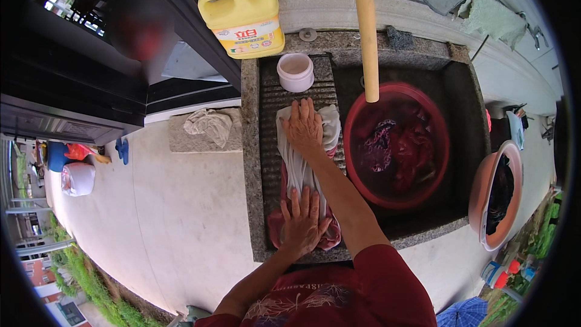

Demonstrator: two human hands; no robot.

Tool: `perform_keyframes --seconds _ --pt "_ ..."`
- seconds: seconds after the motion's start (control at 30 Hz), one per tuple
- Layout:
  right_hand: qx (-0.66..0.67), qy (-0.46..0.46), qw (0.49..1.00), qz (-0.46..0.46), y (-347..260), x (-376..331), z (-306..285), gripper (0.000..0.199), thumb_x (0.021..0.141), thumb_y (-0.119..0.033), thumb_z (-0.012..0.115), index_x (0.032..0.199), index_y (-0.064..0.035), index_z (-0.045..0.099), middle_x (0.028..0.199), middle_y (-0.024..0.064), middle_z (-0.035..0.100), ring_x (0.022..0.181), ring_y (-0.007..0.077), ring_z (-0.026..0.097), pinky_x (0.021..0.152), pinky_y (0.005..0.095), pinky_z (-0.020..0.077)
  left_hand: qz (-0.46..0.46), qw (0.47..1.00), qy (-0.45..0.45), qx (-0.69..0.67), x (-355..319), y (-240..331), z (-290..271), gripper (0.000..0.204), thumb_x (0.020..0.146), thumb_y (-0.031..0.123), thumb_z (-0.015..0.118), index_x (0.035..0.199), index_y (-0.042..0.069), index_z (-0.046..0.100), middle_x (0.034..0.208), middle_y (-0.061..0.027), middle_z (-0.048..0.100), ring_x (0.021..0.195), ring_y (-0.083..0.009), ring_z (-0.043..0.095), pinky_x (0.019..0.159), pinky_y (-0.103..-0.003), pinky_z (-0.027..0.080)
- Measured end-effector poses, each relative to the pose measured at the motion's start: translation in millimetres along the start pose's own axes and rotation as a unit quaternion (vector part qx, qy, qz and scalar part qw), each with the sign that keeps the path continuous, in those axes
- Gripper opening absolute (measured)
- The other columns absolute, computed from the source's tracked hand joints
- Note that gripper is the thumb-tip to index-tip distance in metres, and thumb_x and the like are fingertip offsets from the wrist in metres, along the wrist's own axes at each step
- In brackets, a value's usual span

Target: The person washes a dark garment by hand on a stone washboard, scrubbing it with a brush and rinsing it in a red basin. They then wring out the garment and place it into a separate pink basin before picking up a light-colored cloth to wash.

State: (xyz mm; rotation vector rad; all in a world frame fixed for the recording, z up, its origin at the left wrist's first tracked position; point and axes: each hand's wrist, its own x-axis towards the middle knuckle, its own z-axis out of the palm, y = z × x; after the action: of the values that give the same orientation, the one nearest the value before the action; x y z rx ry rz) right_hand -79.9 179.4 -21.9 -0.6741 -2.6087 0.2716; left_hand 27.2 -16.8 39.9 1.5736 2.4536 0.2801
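Note:
A wet white and dark-red garment [296, 172] lies stretched lengthwise over the ridged stone washboard [269, 139] on the left side of a stone sink. My right hand [302, 125] presses flat on its far, white end, fingers spread. Nearer to me, my left hand [301, 221] rests flat on the red and white part, its fingers apart too. Just beyond my right hand stands a small round pale-pink tub [295, 72]. In the basin of the sink, right of the washboard, a red tub [445, 145] holds dark water with red and patterned clothes [411, 148].
A yellow pump jug [242, 18] stands on the far left rim of the stone sink [251, 206]. From above, a yellow pipe [366, 36] ends over the red tub. A tilted pink basin [514, 200] with dark cloth is at right. A grey rag [209, 127] lies left.

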Motion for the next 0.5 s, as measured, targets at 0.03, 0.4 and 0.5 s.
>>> perform_keyframes --seconds 0.03,0.4,0.5 --pt "-0.011 -0.013 1.0 0.016 -5.9 0.0 2.8 0.065 0.085 -0.039 0.057 0.133 0.0005 0.039 0.134 0.0179 0.038 0.13 0.033 0.033 0.097 0.0413 0.0361 -0.003 1.0 0.002 -0.003 -0.4 0.0 1.3 0.084 0.085 0.052 0.053 0.145 0.004 0.02 0.15 -0.0199 0.02 0.139 -0.0426 0.01 0.104 -0.064 0.013" --pt "-0.02 -0.14 0.979 -0.148 19.3 -70.7 -68.8 0.066 0.089 -0.048 0.045 0.134 -0.0004 0.042 0.145 0.0141 0.034 0.133 0.025 0.033 0.112 0.0451 0.0164 -0.008 0.999 -0.01 -0.036 -4.8 -4.5 -2.6 0.081 0.084 0.055 0.053 0.143 0.006 0.027 0.15 -0.0191 0.02 0.138 -0.0422 0.013 0.104 -0.064 0.011" --pt "-0.088 -0.087 0.991 -0.06 32.3 -38.7 -35.9 0.065 0.089 -0.046 0.044 0.135 0.0004 0.041 0.145 0.0142 0.033 0.132 0.0246 0.033 0.112 0.0462 0.0157 0.01 0.999 0.026 -0.046 -7.4 -3.6 -1.3 0.078 0.085 0.053 0.053 0.141 0.005 0.03 0.149 -0.0183 0.024 0.137 -0.0413 0.016 0.104 -0.063 0.012"
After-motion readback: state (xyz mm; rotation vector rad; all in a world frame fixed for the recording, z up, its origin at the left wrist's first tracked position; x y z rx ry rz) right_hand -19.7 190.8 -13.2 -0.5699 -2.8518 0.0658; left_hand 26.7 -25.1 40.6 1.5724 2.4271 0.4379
